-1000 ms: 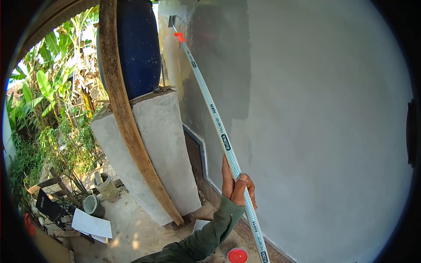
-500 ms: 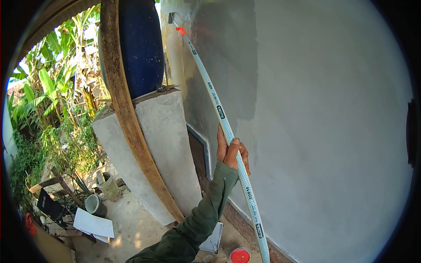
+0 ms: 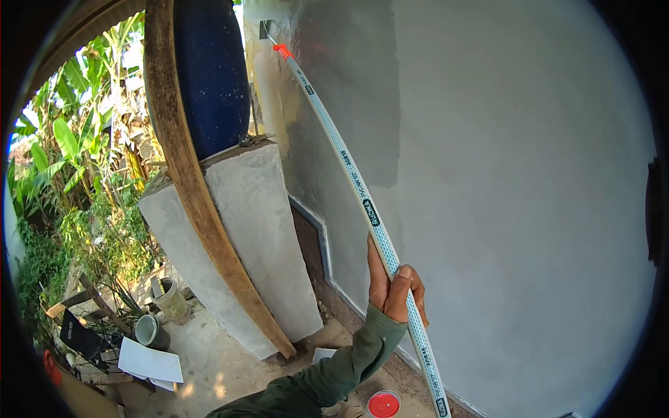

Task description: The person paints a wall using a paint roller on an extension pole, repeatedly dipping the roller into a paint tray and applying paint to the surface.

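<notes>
My left hand (image 3: 397,292), in a dark green sleeve, grips a long white pole (image 3: 336,145) with blue specks and dark labels. The thumb lies across its near side. An orange-red collar (image 3: 283,51) joins the pole's top end to a paint roller (image 3: 264,29), which looks dark and is small at this distance. The roller is near the narrow strip of wall beside the blue barrel; whether it touches cannot be made out. Darker grey, damp-looking paint (image 3: 355,90) covers the wall's upper left part. The pole's lower end runs out of the frame. My right hand is out of view.
A blue barrel (image 3: 211,83) stands on a grey plastered block (image 3: 247,209), with a wooden post (image 3: 202,223) leaning in front. A red-topped can (image 3: 383,404) sits near the wall's foot. Buckets (image 3: 152,332), a white sheet (image 3: 150,362) and a chair (image 3: 80,327) are at lower left.
My left hand and the gripped pole have moved down and to the right. The roller stays near the same part of the wall. The whole view has shifted slightly.
</notes>
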Available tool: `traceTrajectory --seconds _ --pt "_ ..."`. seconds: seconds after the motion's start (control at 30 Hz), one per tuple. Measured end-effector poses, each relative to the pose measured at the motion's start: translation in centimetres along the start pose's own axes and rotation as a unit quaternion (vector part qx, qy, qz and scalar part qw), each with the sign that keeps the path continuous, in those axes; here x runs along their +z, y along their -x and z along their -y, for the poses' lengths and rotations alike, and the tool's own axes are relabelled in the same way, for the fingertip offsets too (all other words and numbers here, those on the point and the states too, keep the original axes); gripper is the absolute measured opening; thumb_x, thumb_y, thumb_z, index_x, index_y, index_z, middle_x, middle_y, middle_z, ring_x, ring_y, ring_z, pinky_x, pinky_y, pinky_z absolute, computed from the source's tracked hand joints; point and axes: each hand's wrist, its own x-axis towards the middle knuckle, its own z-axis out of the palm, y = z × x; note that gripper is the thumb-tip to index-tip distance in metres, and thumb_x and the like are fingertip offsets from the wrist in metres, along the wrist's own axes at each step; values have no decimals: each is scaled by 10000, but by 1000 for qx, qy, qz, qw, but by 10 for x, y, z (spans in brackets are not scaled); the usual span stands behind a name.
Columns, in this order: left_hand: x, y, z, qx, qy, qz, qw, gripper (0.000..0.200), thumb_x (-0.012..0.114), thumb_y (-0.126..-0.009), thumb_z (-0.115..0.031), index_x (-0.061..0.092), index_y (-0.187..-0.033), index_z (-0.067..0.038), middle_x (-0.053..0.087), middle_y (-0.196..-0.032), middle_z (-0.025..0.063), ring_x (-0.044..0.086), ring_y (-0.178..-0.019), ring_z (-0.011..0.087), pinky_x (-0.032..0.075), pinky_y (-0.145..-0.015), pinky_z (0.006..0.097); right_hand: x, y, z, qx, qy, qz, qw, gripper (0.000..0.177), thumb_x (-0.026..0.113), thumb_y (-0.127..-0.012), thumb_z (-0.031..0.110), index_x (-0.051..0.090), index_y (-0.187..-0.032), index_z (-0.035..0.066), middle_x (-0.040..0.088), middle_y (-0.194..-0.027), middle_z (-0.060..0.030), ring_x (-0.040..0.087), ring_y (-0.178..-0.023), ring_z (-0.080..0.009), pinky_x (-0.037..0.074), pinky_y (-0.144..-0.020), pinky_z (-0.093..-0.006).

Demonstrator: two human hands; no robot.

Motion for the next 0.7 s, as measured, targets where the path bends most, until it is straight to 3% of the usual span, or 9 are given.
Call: traceTrajectory --seconds 0.03,0.1,0.17,0.23,0.33,0.47,0.53,0.63,0.7 --pt "4 2 -2 -5 9 0 1000 767 414 -945 -211 -113 -1503 -202 459 -535 56 478 -393 121 524 -336 330 -4 -16 11 -159 116 -32 980 559 542 -931 109 342 -1446 26 545 -898 -166 507 -661 -289 448 -657 -397" --pt "10 4 -5 -10 21 1 1000 767 412 -945 -207 -114 -1504 -205 465 -541 60 482 -400 123 521 -334 332 -9 -47 33 -151 128 16 980 609 540 -906 34 297 -1464 27 551 -1125 -252 572 -769 -364 486 -772 -435" --pt "15 4 -10 4 49 -18 999 790 421 -924 -109 -120 -1500 -113 469 -560 48 414 -397 97 441 -343 252 -15 -85 89 32 165 107 980 579 511 -908 12 315 -1453 13 502 -1321 -254 600 -1035 -384 484 -900 -405" --pt "12 1 -6 20 49 -11 999 786 422 -926 -102 -112 -1502 -114 464 -592 44 397 -418 91 434 -373 250 5 -116 102 -122 258 -4 958 656 592 -804 -13 334 -1405 27 509 -712 -128 543 -523 -318 447 -444 -441" --pt "10 -1 -11 26 46 -15 999 778 427 -928 -88 -92 -1507 -112 450 -654 33 371 -468 79 418 -428 248 13 -159 105 -174 290 -38 940 808 593 -796 -27 176 -1486 25 520 -758 -174 550 -518 -339 474 -468 -436" --pt "7 -12 -21 26 20 -39 999 683 414 -942 -147 47 -1518 -135 449 -638 42 432 -454 104 418 -402 262 12 -172 111 -203 250 -36 946 752 579 -808 -39 227 -1470 21 570 -795 -210 592 -558 -360 503 -518 -442" --pt "10 -18 -27 33 21 -40 998 701 431 -943 -145 27 -1516 -116 448 -656 38 424 -479 94 415 -417 257 6 -172 116 -228 184 -49 955 699 552 -822 -60 272 -1457 22 614 -834 -244 632 -626 -380 523 -584 -438" --pt "20 -23 -35 39 31 -34 998 743 464 -945 -142 -14 -1511 -77 446 -693 31 406 -528 73 410 -448 245 1 -173 117 -277 135 -91 947 657 565 -847 17 309 -1450 66 549 -739 -161 545 -478 -309 450 -468 -421" --pt "26 -24 -41 25 37 -46 998 739 471 -951 -165 -3 -1511 -74 455 -680 36 427 -529 78 412 -441 254 -2 -170 119 -274 119 -90 950 639 563 -849 14 325 -1440 60 553 -740 -167 549 -491 -319 449 -483 -425"
